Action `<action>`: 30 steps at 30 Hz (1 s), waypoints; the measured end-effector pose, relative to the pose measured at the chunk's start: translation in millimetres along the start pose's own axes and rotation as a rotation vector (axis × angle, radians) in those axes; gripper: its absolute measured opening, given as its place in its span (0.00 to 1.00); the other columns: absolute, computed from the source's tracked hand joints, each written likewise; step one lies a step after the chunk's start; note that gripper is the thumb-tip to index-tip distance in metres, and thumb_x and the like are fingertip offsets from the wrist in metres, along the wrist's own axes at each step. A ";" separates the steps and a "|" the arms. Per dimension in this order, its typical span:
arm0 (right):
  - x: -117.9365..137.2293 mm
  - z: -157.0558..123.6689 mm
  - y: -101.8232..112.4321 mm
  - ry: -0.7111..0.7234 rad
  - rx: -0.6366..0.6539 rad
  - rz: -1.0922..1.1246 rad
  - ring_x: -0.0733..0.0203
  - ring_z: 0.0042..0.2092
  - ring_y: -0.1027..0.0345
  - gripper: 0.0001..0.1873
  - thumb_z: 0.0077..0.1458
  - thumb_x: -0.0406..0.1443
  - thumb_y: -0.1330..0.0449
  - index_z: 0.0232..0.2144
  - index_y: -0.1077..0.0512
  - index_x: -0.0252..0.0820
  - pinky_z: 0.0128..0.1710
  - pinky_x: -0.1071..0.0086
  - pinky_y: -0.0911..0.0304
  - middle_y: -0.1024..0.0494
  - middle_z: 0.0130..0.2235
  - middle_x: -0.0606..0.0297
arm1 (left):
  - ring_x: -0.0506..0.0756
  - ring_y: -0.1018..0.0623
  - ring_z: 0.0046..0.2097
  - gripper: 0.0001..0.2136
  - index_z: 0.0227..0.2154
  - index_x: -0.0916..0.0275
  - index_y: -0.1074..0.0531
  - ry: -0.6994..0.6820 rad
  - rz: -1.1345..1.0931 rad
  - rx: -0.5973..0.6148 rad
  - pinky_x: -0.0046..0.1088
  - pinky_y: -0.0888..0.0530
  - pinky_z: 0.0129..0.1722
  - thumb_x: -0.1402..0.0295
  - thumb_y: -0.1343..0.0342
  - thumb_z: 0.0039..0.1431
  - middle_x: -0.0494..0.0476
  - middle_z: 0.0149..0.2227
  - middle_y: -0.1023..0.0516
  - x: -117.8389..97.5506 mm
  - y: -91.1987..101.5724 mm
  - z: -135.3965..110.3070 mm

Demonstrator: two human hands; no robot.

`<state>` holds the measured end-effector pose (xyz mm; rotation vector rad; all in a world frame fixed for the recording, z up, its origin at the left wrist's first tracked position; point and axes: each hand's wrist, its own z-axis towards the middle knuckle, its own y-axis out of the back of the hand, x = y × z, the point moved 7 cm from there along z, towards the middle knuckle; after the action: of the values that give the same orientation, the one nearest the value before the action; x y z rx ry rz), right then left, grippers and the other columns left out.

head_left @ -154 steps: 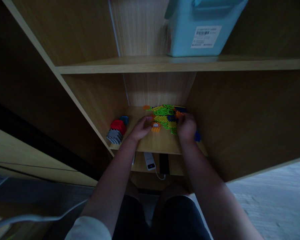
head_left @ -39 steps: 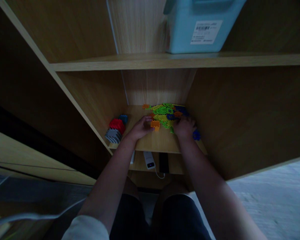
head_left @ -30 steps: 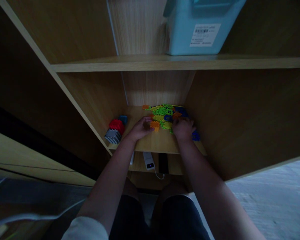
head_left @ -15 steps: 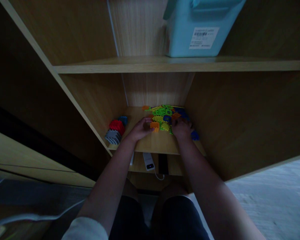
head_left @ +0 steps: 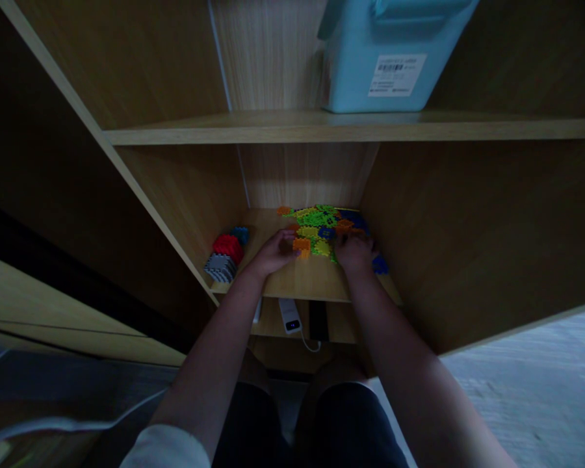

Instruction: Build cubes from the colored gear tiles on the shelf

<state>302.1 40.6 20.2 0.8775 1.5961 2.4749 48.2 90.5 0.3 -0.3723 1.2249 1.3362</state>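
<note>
Interlocking plastic toy pieces (head_left: pixel 316 220) in green, yellow, orange and blue lie heaped on the middle shelf (head_left: pixel 297 281). My left hand (head_left: pixel 275 252) is at the heap's left side, its thumb and fingers closed on an orange interlocking piece (head_left: pixel 301 245). Inside the right part of the heap, my right hand (head_left: pixel 355 252) has its fingers bent down; what they grip is hidden behind the hand. Beside its fingertips are orange pieces (head_left: pixel 344 224) and a blue piece (head_left: pixel 326 232). More blue pieces (head_left: pixel 380 264) show to the right of this hand.
At the shelf's left end stand grey (head_left: pixel 221 267), red (head_left: pixel 229 247) and blue (head_left: pixel 240 234) stacks of pieces. A light-blue bin (head_left: pixel 380 65) rests on the shelf above. Below are a white device (head_left: pixel 289 316) with a cable and a black flat object (head_left: pixel 318 320).
By my right fingertips, more orange now shows among the pieces, with a slight shift. My left hand stays in nearly the same place on the orange piece.
</note>
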 end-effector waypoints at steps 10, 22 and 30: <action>-2.1 -2.2 1.2 0.009 -0.040 0.001 0.30 0.64 0.36 0.30 0.71 0.47 0.50 0.61 0.23 0.33 0.63 0.30 0.41 0.25 0.62 0.37 | 0.64 0.22 0.64 0.30 0.59 0.60 0.28 -0.007 0.022 -0.007 0.50 0.28 0.70 0.54 0.28 0.59 0.65 0.61 0.22 -1.3 1.4 0.0; 2.0 -1.5 -19.4 0.034 0.148 -0.121 0.27 0.75 0.49 0.35 0.73 0.54 0.52 0.66 0.25 0.39 0.71 0.28 0.54 0.35 0.72 0.35 | 0.63 0.22 0.63 0.27 0.57 0.59 0.28 -0.015 -0.007 -0.014 0.51 0.29 0.70 0.55 0.28 0.59 0.64 0.60 0.21 -4.4 1.5 0.1; 6.5 -5.9 -12.0 0.075 0.070 -0.088 0.27 0.71 0.44 0.34 0.72 0.50 0.49 0.71 0.31 0.40 0.67 0.26 0.49 0.32 0.69 0.36 | 0.64 0.22 0.64 0.29 0.58 0.60 0.28 0.009 -0.020 -0.012 0.51 0.29 0.70 0.54 0.28 0.58 0.66 0.61 0.22 -2.6 0.9 -0.2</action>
<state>290.9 43.6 11.0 0.7143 1.7155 2.4324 47.9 89.2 2.7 -0.3983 1.2184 1.3261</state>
